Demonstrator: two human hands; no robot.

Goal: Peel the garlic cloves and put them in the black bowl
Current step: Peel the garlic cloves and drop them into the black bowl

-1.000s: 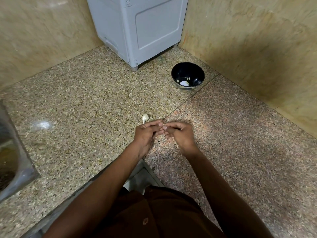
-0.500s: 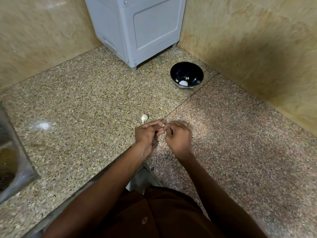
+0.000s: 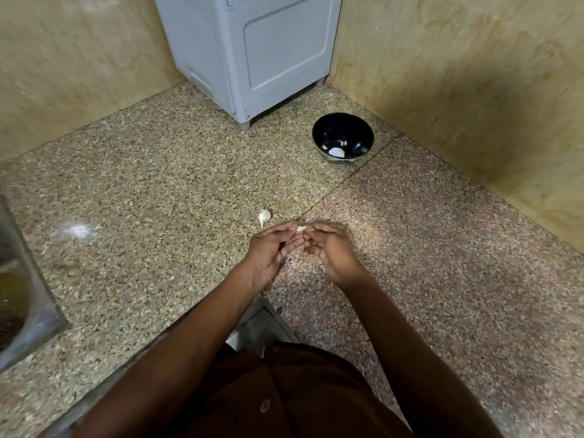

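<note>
From the head view I saw my left hand (image 3: 268,248) and right hand (image 3: 328,248) meet over the granite counter (image 3: 158,184), both pinching one garlic clove (image 3: 301,229) between fingertips. A second clove (image 3: 264,217) lay just beyond them. The black bowl (image 3: 357,128) sat well apart near the corner walls, beside a grey appliance (image 3: 252,49), bare stone between.

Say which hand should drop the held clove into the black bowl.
Right, probably. The black bowl lies ahead on the right hand's side; the left hand would have to cross over. Both pinch the clove.
</note>
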